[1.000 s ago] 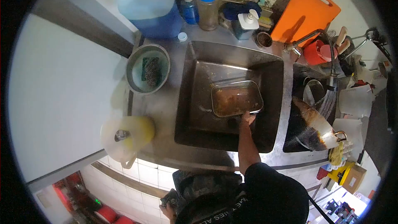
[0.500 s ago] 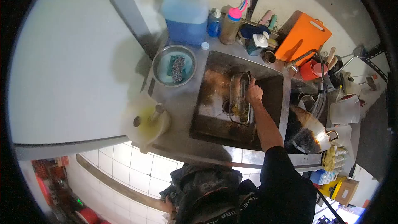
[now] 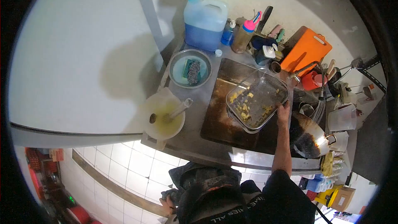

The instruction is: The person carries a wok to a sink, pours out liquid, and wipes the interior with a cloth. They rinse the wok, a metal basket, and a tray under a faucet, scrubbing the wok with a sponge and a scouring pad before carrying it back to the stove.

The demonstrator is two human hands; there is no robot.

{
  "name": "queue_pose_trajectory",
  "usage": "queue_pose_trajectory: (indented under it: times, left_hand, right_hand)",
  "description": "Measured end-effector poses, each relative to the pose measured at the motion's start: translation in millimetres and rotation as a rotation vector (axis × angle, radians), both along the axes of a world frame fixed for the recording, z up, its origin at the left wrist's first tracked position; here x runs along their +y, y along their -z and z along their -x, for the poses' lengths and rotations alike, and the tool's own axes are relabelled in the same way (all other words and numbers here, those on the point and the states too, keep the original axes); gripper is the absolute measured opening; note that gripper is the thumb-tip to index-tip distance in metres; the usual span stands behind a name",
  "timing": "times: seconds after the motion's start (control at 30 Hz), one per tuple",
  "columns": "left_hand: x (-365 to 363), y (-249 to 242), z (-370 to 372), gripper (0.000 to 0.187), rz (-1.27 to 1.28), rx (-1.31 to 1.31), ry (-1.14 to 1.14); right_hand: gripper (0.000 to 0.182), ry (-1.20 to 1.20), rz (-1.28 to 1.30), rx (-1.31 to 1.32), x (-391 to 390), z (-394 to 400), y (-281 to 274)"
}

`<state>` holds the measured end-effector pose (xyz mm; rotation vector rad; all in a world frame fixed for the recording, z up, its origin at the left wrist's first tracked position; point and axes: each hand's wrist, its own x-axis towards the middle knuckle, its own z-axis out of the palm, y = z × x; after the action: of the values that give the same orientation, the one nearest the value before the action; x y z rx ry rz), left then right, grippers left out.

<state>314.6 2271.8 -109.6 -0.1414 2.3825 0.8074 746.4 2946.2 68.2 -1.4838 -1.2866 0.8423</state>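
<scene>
Metal tray [image 3: 262, 99] | head view: over the sink [image 3: 219, 116], left of our right grip [image 3: 283, 111], which we see clasping its edge | yellow scraps [image 3: 245, 110] inside | scorched pot [image 3: 309, 137] right of that grip | our left grip [image 3: 167, 205] beside dark cloth [image 3: 171, 194], closure unclear

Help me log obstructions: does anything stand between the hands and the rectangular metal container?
Nothing visible separates the right hand from the rectangular metal container, which it holds at one side. The counter's front edge lies between the left hand and the container.
</scene>
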Motion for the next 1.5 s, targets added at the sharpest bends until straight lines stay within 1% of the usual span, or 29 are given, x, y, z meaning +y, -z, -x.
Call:
queue_pose_trajectory:
  times: [0.07,0.13,0.17,0.2,0.27,0.3,0.4,0.43,0.47,0.5,0.53,0.6,0.63,0.73,0.77,0.83,0.9,0.93,1.0,1.07,1.13,1.17,1.23,1.27,1.3,1.33,1.4,1.43,1.5]
  left_hand:
    - [18.8,-6.7,17.7,0.054,-0.385,-0.111,-0.131]
    - [10.3,8.2,21.5,0.048,-0.262,-0.046,-0.094]
    - [26.6,-20.3,17.9,0.047,-0.146,0.052,-0.045]
    - [70.6,-84.9,11.5,0.045,-0.025,0.144,-0.005]
    - [94.7,-112.8,13.0,0.04,-0.066,0.233,0.001]
    - [103.8,-121.0,16.5,0.039,-0.157,0.269,0.047]
    - [136.5,-167.0,29.0,0.04,-0.387,0.249,0.221]
    - [161.5,-205.9,29.5,0.042,-0.464,0.067,0.21]
    - [179.2,-234.2,27.3,0.044,-0.539,-0.118,0.195]
    - [174.3,-227.3,38.0,0.048,-0.573,-0.074,0.347]
    - [186.9,-248.4,39.3,0.047,-0.476,0.075,0.527]
    - [230.3,-296.6,36.2,0.043,-0.502,-0.053,0.642]
    - [249.7,-313.5,33.9,0.042,-0.457,-0.036,0.72]
    - [282.2,-297.3,34.8,0.043,-0.552,-0.192,0.747]
    - [294.6,-296.5,36.9,0.042,-0.449,-0.136,0.834]
    - [315.4,-300.5,34.6,0.041,-0.385,-0.088,0.962]
    - [317.0,-294.2,25.9,0.038,-0.239,0.032,1.05]
    - [312.7,-287.9,22.3,0.038,-0.248,0.023,1.098]
    - [304.5,-283.3,24.7,0.035,-0.231,-0.098,1.018]
    - [325.2,-294.8,14.8,0.034,-0.181,-0.098,1.098]
    - [328.3,-283.6,21.6,0.033,-0.296,-0.071,1.162]
    - [334.4,-296.9,15.0,0.036,-0.288,-0.143,1.117]
    - [346.0,-327.1,-2.7,0.039,-0.323,-0.163,1.085]
    - [352.8,-337.4,-6.5,0.042,-0.348,-0.196,1.037]
    - [335.9,-294.3,10.2,0.045,-0.5,-0.173,1.035]
    - [329.1,-284.6,17.6,0.045,-0.498,-0.175,1.043]
    - [321.6,-273.2,25.2,0.045,-0.396,-0.095,1.079]
    - [318.9,-264.2,27.9,0.044,-0.376,-0.17,1.005]
    - [337.0,-301.5,6.3,0.041,-0.383,-0.196,0.947]
  right_hand:
    - [0.055,0.062,0.161,0.106,-10.5,27.2,-54.8]
    - [0.056,0.03,0.123,0.206,4.3,38.8,-59.2]
    - [0.057,-0.007,0.093,0.304,10.8,43.3,-58.9]
    - [0.057,-0.003,0.091,0.304,16.9,47.8,-56.0]
    - [0.064,0.165,0.155,0.227,21.6,61.5,-53.8]
    - [0.079,0.113,0.194,0.284,15.3,64.9,-57.2]
    - [0.078,0.072,0.205,0.339,-0.4,66.0,-53.7]
    - [0.078,0.072,0.213,0.335,-9.4,67.5,-52.3]
    - [0.068,0.173,0.236,0.372,-20.2,68.4,-49.3]
    - [0.058,0.277,0.261,0.406,-29.2,68.5,-47.8]
    - [0.058,0.279,0.271,0.397,-37.2,62.6,-42.8]
    - [0.039,0.259,0.13,0.501,-49.8,40.8,-24.5]
    - [0.036,0.232,0.17,0.487,-56.7,33.6,-30.6]
    - [0.036,0.186,0.013,0.584,-74.0,20.2,-41.8]
    - [0.034,0.313,0.06,0.579,-70.1,23.3,-50.5]
    - [0.034,0.379,0.005,0.585,-68.5,8.8,-38.4]
    - [0.031,0.507,0.019,0.612,-71.8,19.5,-72.8]
    - [0.027,0.563,0.037,0.578,-69.1,4.3,-60.8]
    - [0.025,0.594,0.057,0.637,-69.7,12.7,-79.1]
    - [0.027,0.703,-0.017,0.757,-40.3,2.5,-55.6]
    - [0.034,0.835,-0.014,0.779,-10.3,-3.8,-30.8]
    - [0.034,0.845,-0.018,0.79,1.6,-2.1,-31.7]
    - [0.042,1.045,-0.18,0.579,24.2,1.0,-32.2]
    - [0.042,1.057,-0.191,0.588,29.6,4.0,-42.7]
    - [0.041,1.144,-0.079,0.44,32.2,5.1,-53.4]
    - [0.041,1.22,0.044,0.283,30.0,8.3,-66.3]
    - [0.04,1.216,0.08,0.238,25.4,11.6,-72.8]
    - [0.039,1.151,-0.011,0.236,22.1,7.1,-61.6]
    - [0.033,0.991,-0.23,0.273,19.4,-10.5,-7.9]
